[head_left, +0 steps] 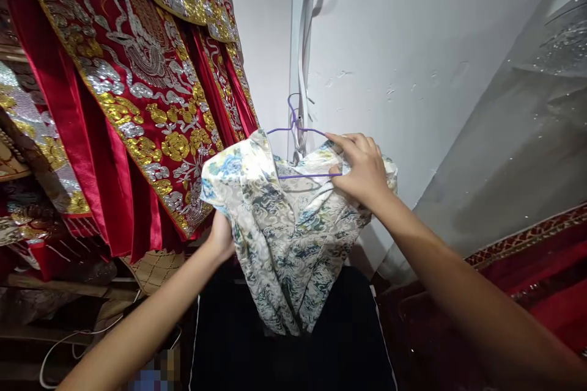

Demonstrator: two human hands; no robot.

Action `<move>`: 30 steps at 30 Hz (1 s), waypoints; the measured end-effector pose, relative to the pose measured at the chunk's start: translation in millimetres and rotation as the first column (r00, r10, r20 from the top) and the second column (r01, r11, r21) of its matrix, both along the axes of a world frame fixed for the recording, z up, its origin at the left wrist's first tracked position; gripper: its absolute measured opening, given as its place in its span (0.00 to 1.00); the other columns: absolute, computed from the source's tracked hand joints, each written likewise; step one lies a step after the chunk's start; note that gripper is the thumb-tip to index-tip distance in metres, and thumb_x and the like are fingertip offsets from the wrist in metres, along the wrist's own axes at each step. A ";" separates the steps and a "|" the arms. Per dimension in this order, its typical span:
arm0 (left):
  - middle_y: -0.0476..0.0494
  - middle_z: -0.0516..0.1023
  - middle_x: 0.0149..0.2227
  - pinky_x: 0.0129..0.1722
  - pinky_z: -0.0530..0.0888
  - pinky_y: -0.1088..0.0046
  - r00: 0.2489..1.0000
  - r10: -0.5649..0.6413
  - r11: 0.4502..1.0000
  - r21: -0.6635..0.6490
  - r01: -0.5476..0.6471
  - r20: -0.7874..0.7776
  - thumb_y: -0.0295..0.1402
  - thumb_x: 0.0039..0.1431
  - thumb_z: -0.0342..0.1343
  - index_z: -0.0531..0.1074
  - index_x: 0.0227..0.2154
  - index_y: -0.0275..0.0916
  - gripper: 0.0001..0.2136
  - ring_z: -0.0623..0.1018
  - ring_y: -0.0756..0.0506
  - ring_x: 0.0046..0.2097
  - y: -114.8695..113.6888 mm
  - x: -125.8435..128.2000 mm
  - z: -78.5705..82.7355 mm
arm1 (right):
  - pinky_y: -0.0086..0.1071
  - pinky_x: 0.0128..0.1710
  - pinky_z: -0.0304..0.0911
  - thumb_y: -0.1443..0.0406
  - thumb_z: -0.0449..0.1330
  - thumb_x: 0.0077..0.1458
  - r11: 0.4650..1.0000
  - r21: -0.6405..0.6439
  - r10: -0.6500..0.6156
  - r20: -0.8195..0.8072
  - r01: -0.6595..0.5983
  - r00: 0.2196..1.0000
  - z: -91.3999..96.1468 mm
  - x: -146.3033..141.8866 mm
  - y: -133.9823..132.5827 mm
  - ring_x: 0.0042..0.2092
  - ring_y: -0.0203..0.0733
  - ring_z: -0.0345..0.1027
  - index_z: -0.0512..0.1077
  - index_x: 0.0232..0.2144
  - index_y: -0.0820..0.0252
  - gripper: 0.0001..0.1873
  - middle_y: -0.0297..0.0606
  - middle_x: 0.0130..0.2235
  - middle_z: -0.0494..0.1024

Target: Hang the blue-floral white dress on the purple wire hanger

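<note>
Patterned blouse [287,250] already on a purple hanger [312,176], front still creased: fingers of the right hand [365,171] pinch its shoulder; those of the left hand [222,236], hidden, cannot be judged.

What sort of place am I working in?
Likely a costume store or dressing room: a shiny red cloth garment with gold and silver sequins hangs at left, and a white floral-patterned cloth top is on a thin purple hanger.

One head-worn camera looks forward and down, at close range, onto a short-sleeved, cream-and-blue floral fabric garment [296,241].
</note>
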State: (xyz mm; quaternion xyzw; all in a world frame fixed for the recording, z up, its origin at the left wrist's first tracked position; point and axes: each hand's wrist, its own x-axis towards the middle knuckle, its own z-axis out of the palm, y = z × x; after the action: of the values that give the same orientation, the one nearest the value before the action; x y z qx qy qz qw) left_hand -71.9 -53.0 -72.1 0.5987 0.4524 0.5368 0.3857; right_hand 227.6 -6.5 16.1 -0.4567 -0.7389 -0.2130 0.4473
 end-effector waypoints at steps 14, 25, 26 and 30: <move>0.39 0.76 0.59 0.67 0.63 0.60 0.886 0.116 0.957 -0.290 0.021 0.448 0.41 0.51 0.67 0.74 0.54 0.43 0.26 0.70 0.37 0.65 -53.4 90.2 -132.2 | 0.45 0.60 0.65 0.78 0.49 0.43 0.712 -0.260 0.540 -0.391 -0.652 0.745 -79.5 -89.5 -57.0 0.62 0.47 0.64 0.62 0.62 0.52 0.42 0.42 0.61 0.68; 0.40 0.72 0.62 0.67 0.65 0.58 0.908 0.065 0.931 -0.354 0.094 0.413 0.39 0.53 0.69 0.70 0.59 0.45 0.30 0.72 0.37 0.63 -74.6 44.9 -127.0 | 0.32 0.24 0.57 0.42 0.56 0.58 0.581 -0.454 -0.185 -0.882 -0.675 0.434 -218.7 -101.5 -106.5 0.24 0.38 0.60 0.65 0.25 0.57 0.26 0.31 0.22 0.65; 0.41 0.72 0.63 0.67 0.65 0.59 0.906 0.069 0.936 -0.341 0.086 0.417 0.38 0.52 0.69 0.70 0.59 0.46 0.30 0.72 0.38 0.64 -76.5 46.6 -125.2 | 0.32 0.25 0.56 0.40 0.55 0.57 0.532 -0.498 -0.161 -0.853 -0.684 0.496 -217.4 -100.3 -102.9 0.23 0.37 0.59 0.65 0.23 0.57 0.28 0.31 0.21 0.65; 0.42 0.71 0.63 0.68 0.63 0.60 0.906 0.117 0.948 -0.317 0.020 0.406 0.38 0.53 0.68 0.70 0.60 0.47 0.30 0.70 0.38 0.65 -82.8 55.7 -122.4 | 0.32 0.29 0.55 0.42 0.57 0.58 0.506 -0.628 -0.095 -0.722 -0.591 0.686 -205.4 -91.3 -96.5 0.26 0.38 0.60 0.62 0.18 0.58 0.29 0.31 0.20 0.65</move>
State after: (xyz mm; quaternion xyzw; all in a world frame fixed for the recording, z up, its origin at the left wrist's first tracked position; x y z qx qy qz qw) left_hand -16.2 -135.8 -194.5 0.3885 0.4534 0.5835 0.5504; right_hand 136.3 -103.0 -189.3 -0.5320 -0.5914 0.4171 0.4396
